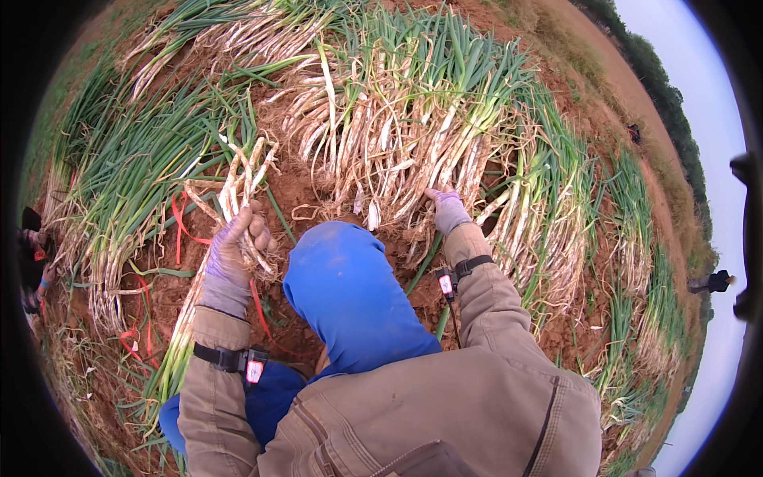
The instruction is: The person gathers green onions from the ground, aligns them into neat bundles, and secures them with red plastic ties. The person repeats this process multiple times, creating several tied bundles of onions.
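Note:
My left hand point(238, 250), in a soiled purple-grey glove, is closed around a small bunch of green onions point(241, 179), their pale, twisted stems rising above the fist and roots hanging by the fingers. My right hand point(448, 208), gloved likewise, touches the lower stems of a large pile of green onions point(411, 131) lying on the soil, thumb and fingers at one stem; whether it grips that stem is not plain. Under my left forearm more green onions point(185, 334) lie lengthwise.
Red plastic ribbons point(180, 229) lie on the reddish soil point(298, 310) at the left. Rows of green onions point(137, 191) stretch left and right point(632, 226). My blue-clad knee point(346, 274) is between my arms. One person point(36, 256) is at the far left edge, another point(709, 282) at the far right.

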